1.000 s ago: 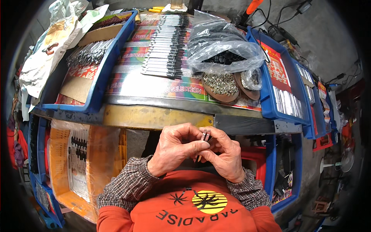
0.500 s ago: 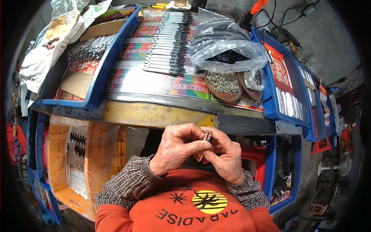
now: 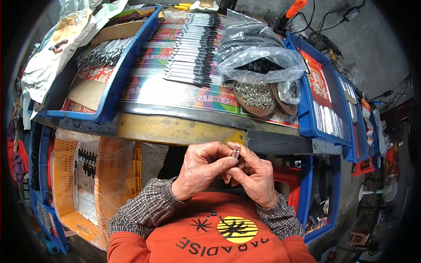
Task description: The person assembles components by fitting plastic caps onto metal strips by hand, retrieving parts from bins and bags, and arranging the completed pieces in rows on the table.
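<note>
Just off the front edge of the workbench, both hands meet in front of my body. Between their fingertips is a small slim metal piece (image 3: pixel 236 153), seen nearly end-on, with two narrow shiny sides and a dark gap. My left hand (image 3: pixel 201 168) pinches it between thumb and fingers. My right hand (image 3: pixel 254 175) closes on it from the other side, fingers curled. Most of the piece is hidden by the fingers. On the bench beyond lies a row of slim metal strips with black ends (image 3: pixel 190 52). A brown dish of small metal fasteners (image 3: pixel 255 95) sits to its right.
A clear plastic bag (image 3: pixel 241 37) of black parts stands behind the dish. Blue trays (image 3: pixel 112 103) with metal strips flank the bench left; another blue tray (image 3: pixel 309 118) stands right. Below left is an orange crate (image 3: pixel 63 175). A red stool (image 3: pixel 287 177) shows below right.
The hands keep almost the same pose and place. Only a slight shift of the fingers around the metal piece shows.
</note>
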Tool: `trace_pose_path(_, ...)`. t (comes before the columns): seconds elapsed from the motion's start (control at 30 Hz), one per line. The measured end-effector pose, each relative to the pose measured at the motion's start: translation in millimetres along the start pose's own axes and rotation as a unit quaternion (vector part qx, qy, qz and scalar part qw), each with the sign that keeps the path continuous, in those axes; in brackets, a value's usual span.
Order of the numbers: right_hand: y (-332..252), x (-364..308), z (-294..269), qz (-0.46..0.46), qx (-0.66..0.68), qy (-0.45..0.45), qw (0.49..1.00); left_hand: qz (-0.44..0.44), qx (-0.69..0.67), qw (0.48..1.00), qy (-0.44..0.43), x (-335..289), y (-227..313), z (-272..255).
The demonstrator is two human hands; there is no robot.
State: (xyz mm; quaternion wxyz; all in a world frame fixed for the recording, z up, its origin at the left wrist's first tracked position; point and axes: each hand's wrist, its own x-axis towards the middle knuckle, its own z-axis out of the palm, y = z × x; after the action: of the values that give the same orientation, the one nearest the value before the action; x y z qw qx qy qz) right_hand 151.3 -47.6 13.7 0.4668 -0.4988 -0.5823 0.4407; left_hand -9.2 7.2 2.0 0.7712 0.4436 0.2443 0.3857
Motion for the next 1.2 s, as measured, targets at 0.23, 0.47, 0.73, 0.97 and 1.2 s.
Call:
trace_pose_path(0.23, -5, 6, -6, 0.007, -0.011, -0.006, 1.0, 0.001, 0.017, 1.0, 0.008, 5, 4, 1)
trace_pose_path(0.47, -18, 19, -33, -0.038, 0.001, -0.067, 0.997, -0.072, 0.083, 0.985, -0.131, 1, 24, -7)
trace_pose_path(0.73, -12, 23, -29, -0.032, 0.135, -0.023, 0.99, -0.028, 0.168, 0.98, -0.1, 7, 31, -2)
trace_pose_path(0.97, -8, 35, -20, -0.066, 0.115, 0.064, 0.989, 0.302, 0.414, 0.856, 0.064, 18, 17, 12)
trace_pose_path(1.2, -13, 51, -31, -0.037, 0.062, 0.018, 0.997, 0.325, 0.452, 0.828, 0.066, 24, 19, 2)
